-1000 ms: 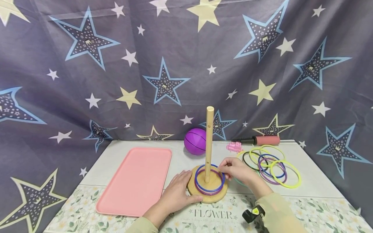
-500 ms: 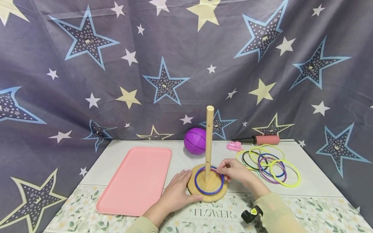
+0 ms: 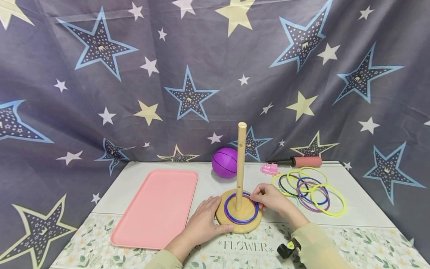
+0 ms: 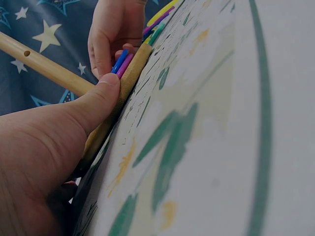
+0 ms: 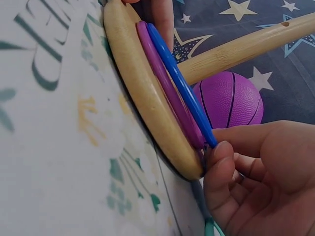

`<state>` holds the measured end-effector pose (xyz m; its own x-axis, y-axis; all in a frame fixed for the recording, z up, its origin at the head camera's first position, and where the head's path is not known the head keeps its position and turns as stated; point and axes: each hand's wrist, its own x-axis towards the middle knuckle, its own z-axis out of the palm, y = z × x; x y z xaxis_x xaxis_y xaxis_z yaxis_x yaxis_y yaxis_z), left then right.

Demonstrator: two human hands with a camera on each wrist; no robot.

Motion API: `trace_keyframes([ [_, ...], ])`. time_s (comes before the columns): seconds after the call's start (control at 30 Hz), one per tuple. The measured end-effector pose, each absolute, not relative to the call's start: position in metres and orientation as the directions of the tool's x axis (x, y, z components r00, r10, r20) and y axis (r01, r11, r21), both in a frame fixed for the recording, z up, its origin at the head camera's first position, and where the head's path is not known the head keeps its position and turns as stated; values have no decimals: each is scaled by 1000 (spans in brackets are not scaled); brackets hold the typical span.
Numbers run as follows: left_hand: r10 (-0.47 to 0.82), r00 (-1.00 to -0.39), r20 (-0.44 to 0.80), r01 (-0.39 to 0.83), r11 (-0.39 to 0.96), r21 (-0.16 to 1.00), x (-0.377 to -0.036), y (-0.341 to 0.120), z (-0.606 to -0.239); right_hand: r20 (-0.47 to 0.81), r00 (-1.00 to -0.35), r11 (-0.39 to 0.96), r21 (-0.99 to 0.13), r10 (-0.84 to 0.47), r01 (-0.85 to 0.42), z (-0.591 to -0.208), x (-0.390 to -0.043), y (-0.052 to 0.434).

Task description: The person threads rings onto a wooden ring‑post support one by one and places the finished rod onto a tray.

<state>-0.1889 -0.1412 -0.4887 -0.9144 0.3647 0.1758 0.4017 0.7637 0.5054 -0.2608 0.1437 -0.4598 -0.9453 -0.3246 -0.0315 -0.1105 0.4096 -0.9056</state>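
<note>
Two rings on one peg stand, two hands at work.
Our left hand (image 3: pixel 205 220) presses flat on the wooden base (image 3: pixel 224 220) at 9 o'clock; our right hand (image 3: pixel 270 198) pinches the blue ring (image 5: pixel 179 83) above the purple ring (image 5: pixel 165 91) at 3 o'clock, mid-desk (image 3: pixel 208 185).

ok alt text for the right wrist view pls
The right hand pinches a blue ring stacked on a purple ring, both around the wooden peg on its round base. A purple ball sits behind, before a star-patterned curtain.
</note>
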Motion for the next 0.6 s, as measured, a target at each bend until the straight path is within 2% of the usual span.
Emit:
trace_keyframes([
  [0.6,360,-919,163,391,767,509,-191,-142,-491,-2,-954,481,-864,-300,-149,-462,-260,141],
])
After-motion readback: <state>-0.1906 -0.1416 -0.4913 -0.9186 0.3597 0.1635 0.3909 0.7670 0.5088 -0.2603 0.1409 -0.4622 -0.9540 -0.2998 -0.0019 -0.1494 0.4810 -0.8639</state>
